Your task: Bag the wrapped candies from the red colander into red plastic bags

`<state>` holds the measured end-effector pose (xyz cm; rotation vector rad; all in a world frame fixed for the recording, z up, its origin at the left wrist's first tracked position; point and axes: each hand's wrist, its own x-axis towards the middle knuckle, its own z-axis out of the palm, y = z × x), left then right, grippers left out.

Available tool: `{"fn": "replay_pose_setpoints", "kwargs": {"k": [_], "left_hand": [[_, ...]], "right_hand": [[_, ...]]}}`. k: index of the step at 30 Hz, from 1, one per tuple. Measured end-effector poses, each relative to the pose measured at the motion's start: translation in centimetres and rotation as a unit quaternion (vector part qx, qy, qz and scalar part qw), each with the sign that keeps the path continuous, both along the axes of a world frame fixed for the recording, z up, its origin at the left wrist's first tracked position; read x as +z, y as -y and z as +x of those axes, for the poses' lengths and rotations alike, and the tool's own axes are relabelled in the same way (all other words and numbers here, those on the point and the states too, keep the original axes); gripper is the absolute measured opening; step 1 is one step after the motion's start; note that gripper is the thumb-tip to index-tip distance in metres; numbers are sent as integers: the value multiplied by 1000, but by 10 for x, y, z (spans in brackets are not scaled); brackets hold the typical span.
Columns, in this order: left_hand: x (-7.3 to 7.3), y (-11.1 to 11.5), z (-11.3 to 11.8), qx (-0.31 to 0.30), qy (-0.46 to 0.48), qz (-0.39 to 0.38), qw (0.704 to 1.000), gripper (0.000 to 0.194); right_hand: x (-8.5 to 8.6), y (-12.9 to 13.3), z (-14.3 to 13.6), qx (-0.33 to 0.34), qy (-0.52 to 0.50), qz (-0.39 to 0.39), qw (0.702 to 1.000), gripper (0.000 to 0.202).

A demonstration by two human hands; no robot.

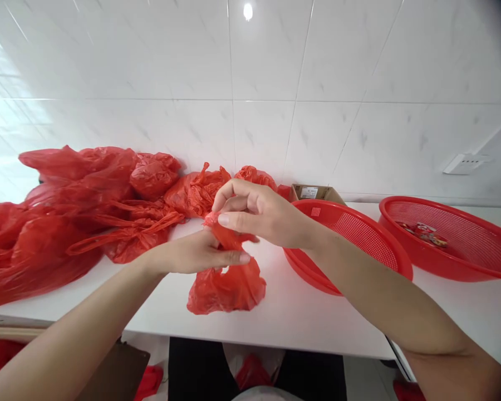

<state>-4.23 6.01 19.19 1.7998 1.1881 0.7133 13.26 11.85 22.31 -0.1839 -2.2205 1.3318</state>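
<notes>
A small red plastic bag [229,289] rests on the white table in front of me, its lower part bulging and its upper part gathered and twisted. My left hand [198,252] is closed around the gathered neck, the thumb lying across the front. From above, my right hand [261,210] pinches the bunched top of the same bag between thumb and fingers. What the bag contains cannot be made out.
Filled red plastic bags [79,195] are heaped on the left against the tiled wall. On the right stand two red plastic baskets, a nearer one [359,234] and a farther one [451,267] holding small colourful packets [426,233]. Behind the nearer basket is a cardboard box [332,195].
</notes>
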Motion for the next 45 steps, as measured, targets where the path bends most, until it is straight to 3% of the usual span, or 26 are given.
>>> {"fn": "replay_pose_setpoints", "kwargs": {"k": [3,7,11,13,17,20,21,25,27,30,33,37,39,42,45], "left_hand": [[-11,-10,2,-14,50,-95,994,35],[-29,-19,-4,39,173,-109,978,39],[-42,-23,-7,68,181,-85,977,35],[-42,-22,-8,56,164,-60,983,34],[-33,-15,-7,9,54,-1,998,27],[-32,-11,-5,10,-37,56,998,13],[-35,-10,-4,17,-63,85,994,18],[-54,-12,-4,109,-173,256,945,40],[-65,-13,-4,144,-184,326,916,38],[-77,-8,-6,166,-144,363,906,36],[-78,2,-8,166,-107,349,916,38],[-75,20,-17,88,-123,268,952,45],[-77,31,-29,81,-126,210,966,42],[-93,53,-59,148,-104,115,977,31],[-123,74,-92,252,-35,30,967,36]], "right_hand": [[-15,-10,-2,-92,-10,67,993,9],[-44,-22,6,-147,23,79,986,19],[-63,-9,15,-184,36,74,980,12],[-63,7,20,-183,30,73,980,11],[-58,26,25,-110,30,89,989,13],[-68,14,17,-166,-33,74,983,9],[-75,7,12,-190,-41,56,979,13],[-110,-17,-6,-240,11,-39,970,26],[-123,-18,-11,-211,4,-89,973,28],[-131,-11,-14,-130,-7,-167,977,35],[-127,-5,-13,-97,1,-176,980,31],[-117,8,-5,-121,23,-70,990,26],[-115,17,2,-136,60,-42,988,27],[-128,26,16,-155,91,-55,982,32],[-158,20,27,-201,83,-99,971,35]]}}
